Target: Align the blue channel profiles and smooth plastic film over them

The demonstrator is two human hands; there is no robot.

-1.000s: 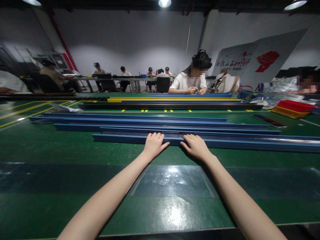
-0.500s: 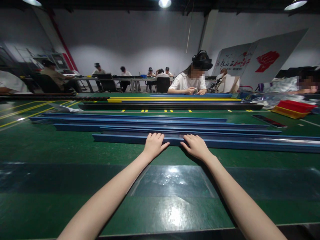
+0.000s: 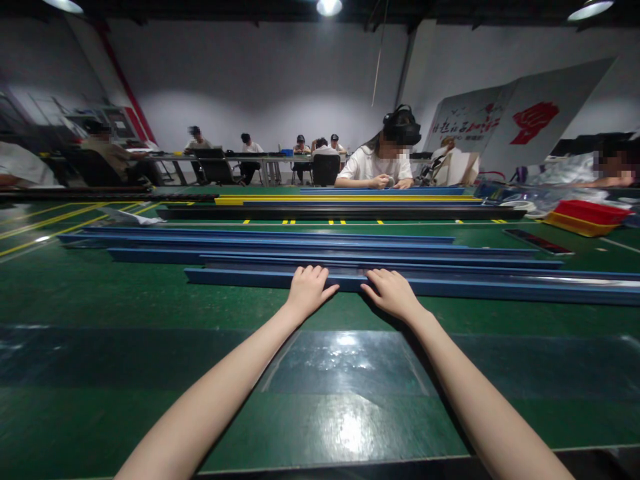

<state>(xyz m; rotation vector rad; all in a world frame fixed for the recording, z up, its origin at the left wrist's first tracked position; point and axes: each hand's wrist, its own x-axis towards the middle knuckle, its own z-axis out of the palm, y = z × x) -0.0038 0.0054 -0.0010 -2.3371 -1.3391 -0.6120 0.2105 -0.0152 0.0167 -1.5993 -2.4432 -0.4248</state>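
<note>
The nearest long blue channel strip (image 3: 240, 277) lies crosswise on the green tabletop, its right end running out of view. My left hand (image 3: 309, 288) grips its near wall, with the fingers hooked over the top edge and the thumb pointing inward along the front. A short gap to the right, my right hand (image 3: 390, 291) holds the same strip in a mirrored grip. Both sets of fingertips are hidden inside the channel. Just behind lie several more blue strips (image 3: 150, 255), parallel to it.
A transparent sheet (image 3: 345, 363) covers the green table (image 3: 200, 427) before me. Beyond the blue strips are a black strip (image 3: 325, 212) and a yellow strip (image 3: 350, 199). At right lie a phone (image 3: 537, 242) and a red tray (image 3: 593, 215). A person (image 3: 375, 167) sits opposite.
Both my hands and the blue strips stay where they were. Across the table, the person's head has dipped slightly.
</note>
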